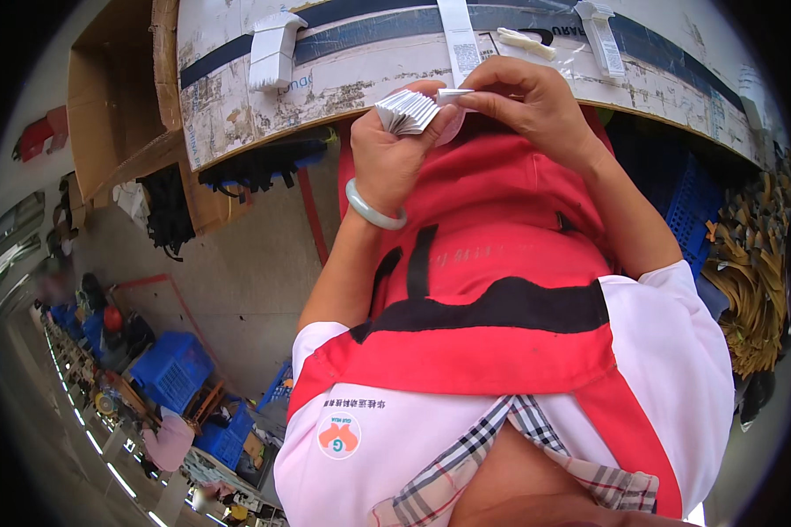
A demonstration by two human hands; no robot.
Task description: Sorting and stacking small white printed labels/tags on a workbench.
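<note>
In front of my red apron [492, 237], my left hand [385, 162] is closed around a fanned stack of small white folded labels [407, 111]. A pale bangle [375, 209] circles that wrist. My right hand [540, 104] pinches a single white label [453, 93] between thumb and fingers, close beside the stack and the left fingertips. Beyond both hands, a long white label strip [460, 39] lies over the table. Two more bunches of white label strips rest there: a thick one [273, 54] to the left and a thinner one [600, 39] to the right.
The worn table [228, 110] carries a cream-coloured elongated piece [526, 42]. An open cardboard box [119, 105] stands at its left, with black strap-like items [259, 162] below the edge. To the right are a blue crate [690, 211] and brown bundled pieces [751, 272].
</note>
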